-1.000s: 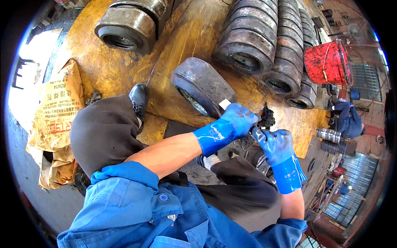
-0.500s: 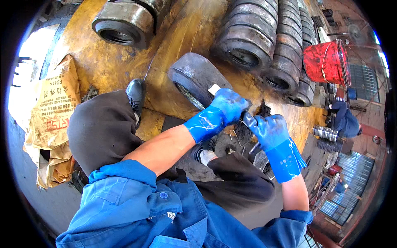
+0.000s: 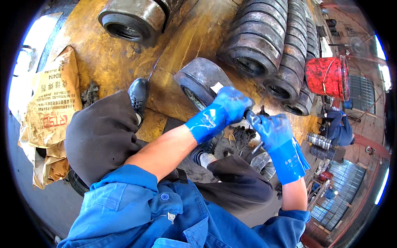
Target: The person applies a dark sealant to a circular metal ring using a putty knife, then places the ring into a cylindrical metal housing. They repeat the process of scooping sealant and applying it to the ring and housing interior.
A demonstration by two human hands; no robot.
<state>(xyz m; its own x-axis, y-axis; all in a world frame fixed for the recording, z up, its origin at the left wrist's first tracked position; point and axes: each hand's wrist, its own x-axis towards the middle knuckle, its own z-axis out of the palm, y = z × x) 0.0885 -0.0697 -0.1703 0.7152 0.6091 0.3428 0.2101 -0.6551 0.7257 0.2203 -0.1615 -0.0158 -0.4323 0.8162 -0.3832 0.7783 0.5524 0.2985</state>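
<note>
A heavy dark steel ring (image 3: 209, 72) stands on its rim on the yellow floor, just beyond my hands. My left hand (image 3: 232, 103), in a blue rubber glove, is closed, and a flat white-ended piece (image 3: 216, 87) sticks out of it against the ring. Close beside it is my right hand (image 3: 269, 129), gloved alike, its fingers curled around something dark that the glove mostly hides. Below that glove a thin grey metal rod (image 3: 257, 147) shows; whether the hand holds it I cannot tell. Black fibrous scraps (image 3: 243, 136) lie under the hands.
Rows of similar rings (image 3: 258, 37) lie at the far right, and another large ring (image 3: 131, 22) at the far left. A red bucket (image 3: 326, 77) stands to the right. A crumpled paper sack (image 3: 51, 103) is at my left. Further right, a person (image 3: 340, 128) bends over.
The view has shifted slightly, so the rings and bucket appear lower and further right. Both hands stay close together near the ring, with little visible change in grip.
</note>
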